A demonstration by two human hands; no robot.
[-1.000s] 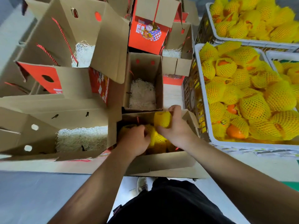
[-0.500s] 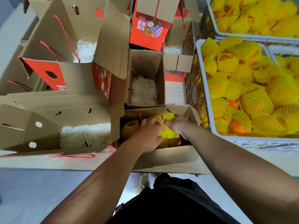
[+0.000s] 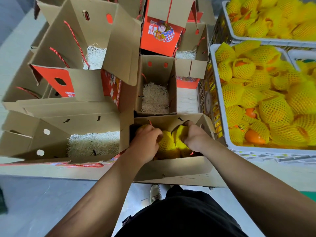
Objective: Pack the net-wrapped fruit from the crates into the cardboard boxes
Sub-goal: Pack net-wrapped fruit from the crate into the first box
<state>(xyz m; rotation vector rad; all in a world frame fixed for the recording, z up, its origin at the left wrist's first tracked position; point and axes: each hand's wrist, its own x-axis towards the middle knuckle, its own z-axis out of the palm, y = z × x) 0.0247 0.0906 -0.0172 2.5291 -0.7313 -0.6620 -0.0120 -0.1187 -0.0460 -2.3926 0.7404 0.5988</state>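
Both my hands are down inside the nearest open cardboard box [image 3: 171, 168], which holds several yellow net-wrapped fruit [image 3: 168, 142]. My left hand [image 3: 147, 142] has its fingers curled over a fruit on the box's left side. My right hand [image 3: 195, 137] grips a netted fruit on the right side, fingers curled over its top. To the right, a white crate [image 3: 220, 93] is piled with more net-wrapped fruit [image 3: 273, 108]. The bottom of the box is hidden by my hands and the fruit.
Several open cardboard boxes lined with shredded paper stand around: one just behind [image 3: 156, 86], a wide one at left [image 3: 92, 142], more further back [image 3: 95, 55]. A second crate of fruit [image 3: 273, 17] sits at top right. My shoe [image 3: 155, 194] shows on the grey floor.
My right hand brought a netted fruit from the box's far rim down into the box. My hands then moved apart to the left and right sides of the fruit.
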